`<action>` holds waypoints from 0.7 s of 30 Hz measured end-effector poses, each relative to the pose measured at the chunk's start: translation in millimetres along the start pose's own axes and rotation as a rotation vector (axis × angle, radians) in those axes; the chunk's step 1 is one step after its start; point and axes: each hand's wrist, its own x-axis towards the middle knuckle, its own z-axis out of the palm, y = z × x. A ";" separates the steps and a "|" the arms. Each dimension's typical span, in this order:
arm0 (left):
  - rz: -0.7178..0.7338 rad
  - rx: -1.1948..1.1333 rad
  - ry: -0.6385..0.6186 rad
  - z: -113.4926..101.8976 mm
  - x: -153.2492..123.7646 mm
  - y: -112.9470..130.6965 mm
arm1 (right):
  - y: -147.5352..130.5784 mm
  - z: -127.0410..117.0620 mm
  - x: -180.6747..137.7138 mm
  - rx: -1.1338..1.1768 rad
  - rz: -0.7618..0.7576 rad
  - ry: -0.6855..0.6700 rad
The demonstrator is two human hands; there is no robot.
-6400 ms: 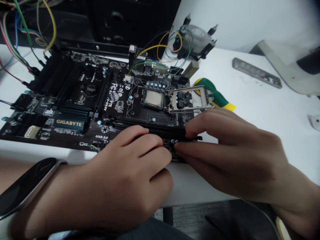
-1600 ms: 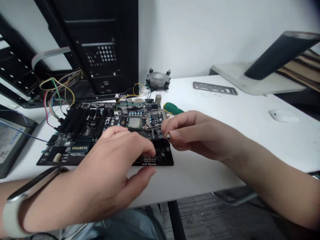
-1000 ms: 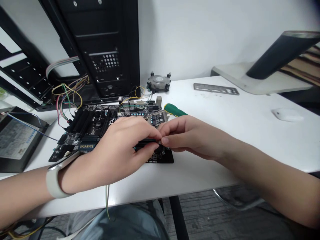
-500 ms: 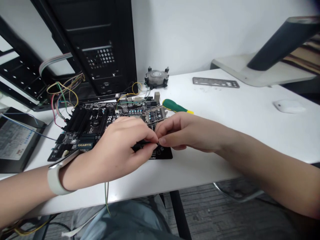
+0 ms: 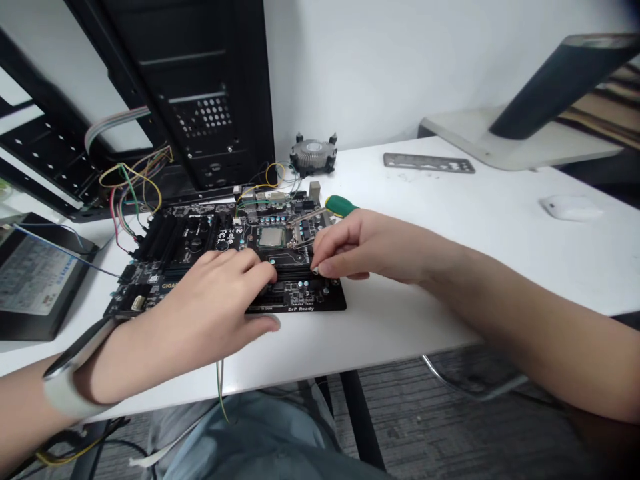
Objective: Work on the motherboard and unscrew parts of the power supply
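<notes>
A black Gigabyte motherboard (image 5: 193,235) lies on the white table (image 5: 450,227), with a CPU (image 5: 271,237) in its socket and the metal socket lid (image 5: 306,225) raised. My left hand (image 5: 210,300) rests on the board's front edge. Its fingers lie over a dark memory stick (image 5: 293,273) in the long slots and its thumb is spread apart. My right hand (image 5: 363,243) comes in from the right. Its thumb and fingertips are pinched at the right end of that stick. A pale band sits on my left wrist.
A green-handled screwdriver (image 5: 340,205) lies just behind my right hand. A cooler fan (image 5: 313,152), a metal I/O plate (image 5: 429,162), a white mouse (image 5: 570,208) and a monitor foot (image 5: 520,137) are farther back. An open black PC case (image 5: 200,100) with loose wires stands behind the board. A flat drive (image 5: 35,273) lies at the left.
Both hands held the dark stick pinched above the board's front edge. It now lies down at the slots, with my left fingers flattened over it and my right hand lower at its end.
</notes>
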 end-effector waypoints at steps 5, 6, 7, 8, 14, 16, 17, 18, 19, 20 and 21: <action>0.167 0.257 0.131 4.9 -3.4 5.0 | -8.5 -3.2 0.9 -0.185 -0.088 0.086; 0.210 0.309 0.179 6.5 -3.6 6.6 | -10.9 -3.7 0.8 -0.216 -0.092 0.087; 0.244 0.350 0.228 8.2 -4.0 7.7 | -13.4 -4.4 0.5 -0.248 -0.094 0.088; 0.267 0.379 0.271 9.7 -4.8 8.2 | -16.2 -5.5 0.3 -0.278 -0.100 0.094; 0.276 0.455 0.405 4.5 -12.7 4.1 | -43.7 -18.0 3.2 -0.542 -0.213 0.087; 0.248 0.451 0.411 -2.3 -14.1 3.5 | -55.8 -21.0 7.2 -0.641 -0.234 0.023; 0.235 0.435 0.413 -5.7 -14.4 3.4 | -61.6 -21.6 9.4 -0.692 -0.238 -0.012; 0.224 0.412 0.419 -8.8 -14.4 3.4 | -66.9 -21.5 11.5 -0.740 -0.242 -0.045; 0.216 0.386 0.428 -11.6 -14.2 3.4 | -71.5 -21.0 13.5 -0.784 -0.245 -0.076; 0.208 0.363 0.441 -14.1 -13.9 3.4 | -75.3 -20.1 15.1 -0.824 -0.248 -0.104; 0.200 0.349 0.454 -16.1 -13.5 3.2 | -78.2 -19.1 16.3 -0.854 -0.249 -0.131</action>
